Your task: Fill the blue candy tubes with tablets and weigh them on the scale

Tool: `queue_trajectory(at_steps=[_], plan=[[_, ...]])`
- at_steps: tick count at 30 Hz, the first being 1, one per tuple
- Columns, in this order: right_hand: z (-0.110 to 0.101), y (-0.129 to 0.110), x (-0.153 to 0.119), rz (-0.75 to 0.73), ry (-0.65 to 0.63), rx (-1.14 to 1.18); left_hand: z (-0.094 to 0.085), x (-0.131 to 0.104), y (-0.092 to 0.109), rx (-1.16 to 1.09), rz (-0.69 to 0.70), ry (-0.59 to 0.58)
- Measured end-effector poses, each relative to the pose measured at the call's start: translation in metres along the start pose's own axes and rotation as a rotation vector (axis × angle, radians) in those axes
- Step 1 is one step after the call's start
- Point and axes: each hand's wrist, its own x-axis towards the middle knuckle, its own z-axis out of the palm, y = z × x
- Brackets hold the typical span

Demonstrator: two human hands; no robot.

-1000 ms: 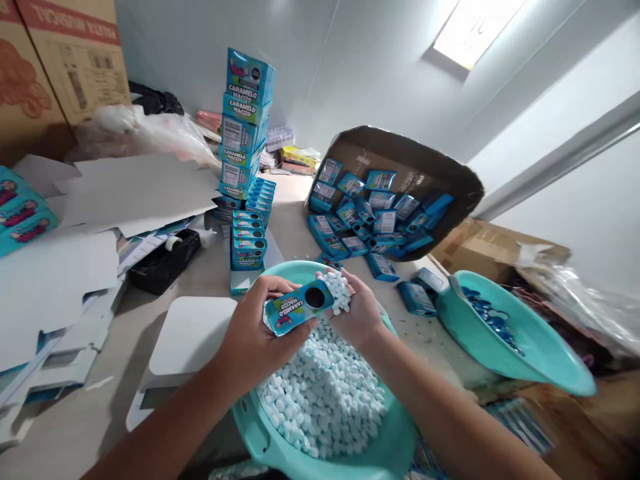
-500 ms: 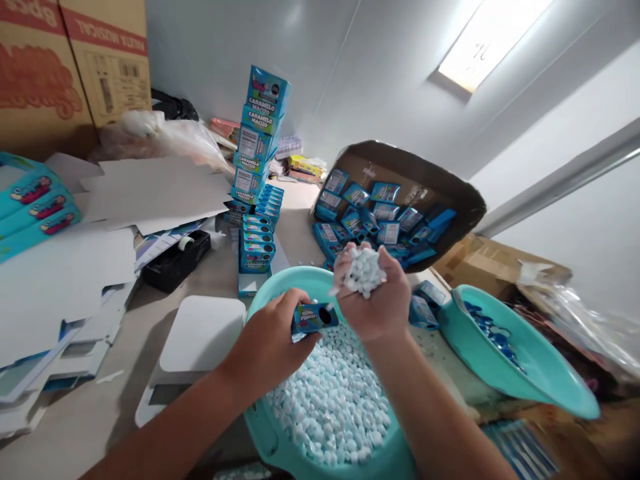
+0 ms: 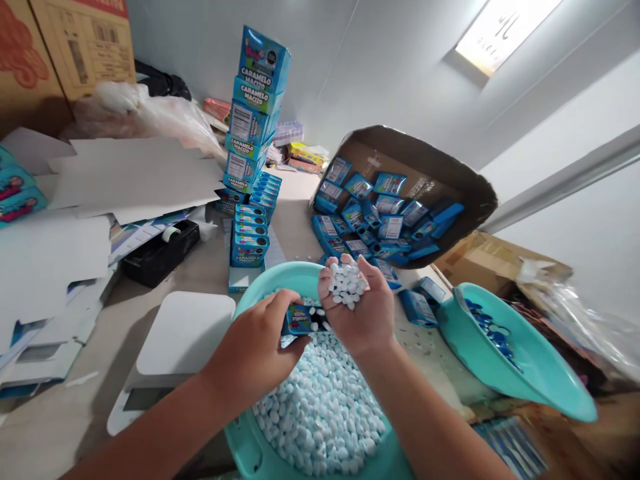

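My left hand (image 3: pixel 267 330) grips a small blue candy box (image 3: pixel 299 320), its open end facing right, with several white candies at the opening. Against that end rests my right hand (image 3: pixel 357 303), palm up and fingers curled round a heap of small white candies (image 3: pixel 346 281). Both hands are above a turquoise tub (image 3: pixel 245 427) filled with pale white-blue candies (image 3: pixel 320 407). Part of the tub's far rim is hidden behind the hands.
A white scale (image 3: pixel 187 330) stands left of the tub. Behind it rise stacked blue boxes (image 3: pixel 250 127). A tilted carton (image 3: pixel 450 173) holds many small boxes. At right lies a turquoise scoop-shaped basin (image 3: pixel 540 380) with blue pieces. Flat white cardboard (image 3: pixel 135 173) covers the left side.
My right hand has moved left and tipped toward the box's opening. Its candy heap looks smaller, and candies now show at the box mouth. The view has shifted slightly.
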Motion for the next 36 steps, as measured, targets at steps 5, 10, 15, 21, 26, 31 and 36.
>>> queue_trajectory(at_steps=[5,10,15,21,26,31,36], plan=[[-0.003,-0.006,-0.005,-0.02,-0.04,-0.025,-0.001,0.0,-0.001,-0.021,-0.008,0.004],[-0.004,-0.006,-0.009,-0.084,-0.079,-0.074,-0.002,-0.001,-0.002,-0.04,0.003,-0.013],[-0.001,-0.003,-0.009,-0.077,-0.107,-0.107,-0.002,-0.001,-0.002,-0.057,-0.002,-0.017],[-0.004,-0.001,-0.008,-0.069,-0.198,-0.168,-0.003,0.0,-0.001,-0.048,-0.02,-0.059],[-0.006,0.0,-0.008,-0.086,-0.178,-0.188,-0.003,-0.001,-0.001,-0.073,-0.002,-0.046],[-0.005,0.003,-0.007,-0.124,-0.164,-0.207,-0.004,0.0,-0.001,-0.056,-0.017,-0.048],[-0.007,0.004,-0.006,-0.142,-0.172,-0.247,-0.003,0.0,-0.002,-0.051,0.001,-0.038]])
